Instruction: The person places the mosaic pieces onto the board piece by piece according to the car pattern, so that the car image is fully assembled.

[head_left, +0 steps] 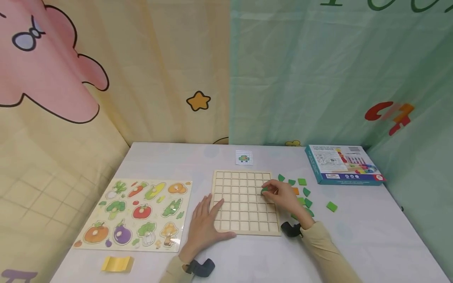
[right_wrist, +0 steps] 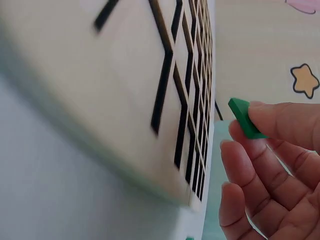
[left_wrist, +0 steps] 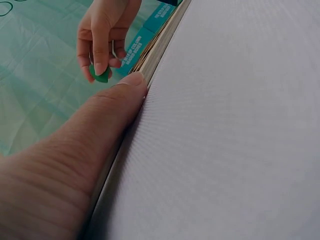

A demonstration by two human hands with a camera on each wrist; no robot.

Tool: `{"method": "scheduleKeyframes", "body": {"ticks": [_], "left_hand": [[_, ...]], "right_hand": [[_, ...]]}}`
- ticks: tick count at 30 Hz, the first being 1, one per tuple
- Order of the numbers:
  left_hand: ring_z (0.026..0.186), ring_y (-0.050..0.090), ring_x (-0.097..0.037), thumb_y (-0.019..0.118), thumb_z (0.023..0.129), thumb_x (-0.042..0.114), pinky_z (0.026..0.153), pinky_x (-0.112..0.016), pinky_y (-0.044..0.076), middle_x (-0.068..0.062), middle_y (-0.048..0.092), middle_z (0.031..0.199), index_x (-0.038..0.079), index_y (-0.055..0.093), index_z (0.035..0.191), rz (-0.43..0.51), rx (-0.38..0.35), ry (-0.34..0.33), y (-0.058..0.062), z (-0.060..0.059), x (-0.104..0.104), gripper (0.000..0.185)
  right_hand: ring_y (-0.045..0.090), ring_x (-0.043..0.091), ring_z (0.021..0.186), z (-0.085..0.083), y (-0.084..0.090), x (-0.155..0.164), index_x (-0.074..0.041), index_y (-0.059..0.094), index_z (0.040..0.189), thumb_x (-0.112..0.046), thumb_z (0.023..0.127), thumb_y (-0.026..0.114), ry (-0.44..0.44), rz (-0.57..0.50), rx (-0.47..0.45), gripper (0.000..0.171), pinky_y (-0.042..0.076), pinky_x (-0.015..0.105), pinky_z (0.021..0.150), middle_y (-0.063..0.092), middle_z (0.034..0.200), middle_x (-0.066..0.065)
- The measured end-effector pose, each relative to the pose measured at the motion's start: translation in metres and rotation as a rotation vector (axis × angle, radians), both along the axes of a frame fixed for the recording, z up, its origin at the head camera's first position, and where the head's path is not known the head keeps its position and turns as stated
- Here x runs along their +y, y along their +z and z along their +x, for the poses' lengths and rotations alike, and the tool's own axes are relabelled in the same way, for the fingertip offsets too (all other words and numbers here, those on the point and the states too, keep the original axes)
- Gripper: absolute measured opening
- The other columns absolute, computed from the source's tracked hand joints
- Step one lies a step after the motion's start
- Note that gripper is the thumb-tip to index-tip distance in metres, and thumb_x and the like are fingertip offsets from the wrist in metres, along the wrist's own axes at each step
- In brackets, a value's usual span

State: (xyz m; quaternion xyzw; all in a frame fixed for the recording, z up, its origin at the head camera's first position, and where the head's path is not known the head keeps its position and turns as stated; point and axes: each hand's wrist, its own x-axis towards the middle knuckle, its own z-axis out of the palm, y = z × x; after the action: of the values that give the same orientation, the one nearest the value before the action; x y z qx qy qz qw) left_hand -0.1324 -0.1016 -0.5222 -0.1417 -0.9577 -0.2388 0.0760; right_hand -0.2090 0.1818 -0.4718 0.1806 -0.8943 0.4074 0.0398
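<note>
A pale wooden grid board (head_left: 244, 214) lies on the table in front of the person. My right hand (head_left: 283, 194) is over the board's right side, pinching a small dark green tile (right_wrist: 245, 119) between thumb and fingers. In the right wrist view the tile shows a flat face and a thick edge, apart from the board. My left hand (head_left: 204, 226) rests along the board's lower left corner, fingers spread, the thumb (left_wrist: 107, 110) against its front edge. Right of the board lie several loose tiles, such as a light green square (head_left: 331, 206) and a partly hidden orange one (head_left: 295, 191).
Behind the board is a small picture card (head_left: 244, 158) with a green figure on a grid. A teal-sided box (head_left: 345, 167) lies at the back right. On the left are a vegetable puzzle board (head_left: 132, 214) and a yellow folded piece (head_left: 116, 264). Curtains enclose the table.
</note>
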Motion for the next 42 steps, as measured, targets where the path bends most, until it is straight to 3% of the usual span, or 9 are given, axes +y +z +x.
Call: {"method": "scheduleKeyframes", "body": {"ticks": [15,23,33,42], "left_hand": [[0.14,0.014,-0.033,0.068,0.056,0.079,0.113,-0.047,0.012,-0.016,0.019,0.154,0.022,0.042,0.145,-0.002,0.007,0.001,0.001,-0.001,-0.002,0.109],[0.14,0.015,-0.033,0.063,0.056,0.083,0.112,-0.047,0.013,-0.015,0.019,0.154,0.023,0.041,0.145,-0.009,0.014,-0.002,-0.002,-0.002,-0.002,0.11],[0.14,0.015,-0.032,0.061,0.056,0.085,0.113,-0.046,0.013,-0.015,0.019,0.154,0.023,0.041,0.145,-0.016,0.023,0.004,-0.001,0.0,-0.002,0.11],[0.14,0.015,-0.032,0.062,0.056,0.084,0.112,-0.046,0.013,-0.015,0.019,0.154,0.023,0.042,0.145,-0.01,0.023,-0.001,-0.002,-0.001,-0.001,0.109]], "right_hand": [[0.053,0.013,0.064,-0.019,0.002,-0.046,-0.012,0.067,0.08,-0.013,0.078,0.079,-0.027,-0.007,-0.069,0.012,0.046,0.028,0.06,0.06,0.07,-0.006],[0.059,0.01,0.07,-0.026,-0.001,-0.068,-0.01,0.072,0.086,-0.012,0.083,0.074,-0.019,0.052,-0.066,0.004,0.05,0.031,0.065,0.067,0.075,-0.006],[0.052,0.009,0.063,-0.026,0.001,-0.081,-0.012,0.071,0.083,-0.015,0.084,0.073,0.009,0.106,-0.071,0.005,0.045,0.027,0.057,0.062,0.071,-0.009],[0.052,0.01,0.064,-0.031,0.0,-0.081,-0.012,0.071,0.085,-0.018,0.086,0.071,0.023,0.153,-0.122,0.006,0.046,0.028,0.059,0.061,0.074,-0.008]]}}
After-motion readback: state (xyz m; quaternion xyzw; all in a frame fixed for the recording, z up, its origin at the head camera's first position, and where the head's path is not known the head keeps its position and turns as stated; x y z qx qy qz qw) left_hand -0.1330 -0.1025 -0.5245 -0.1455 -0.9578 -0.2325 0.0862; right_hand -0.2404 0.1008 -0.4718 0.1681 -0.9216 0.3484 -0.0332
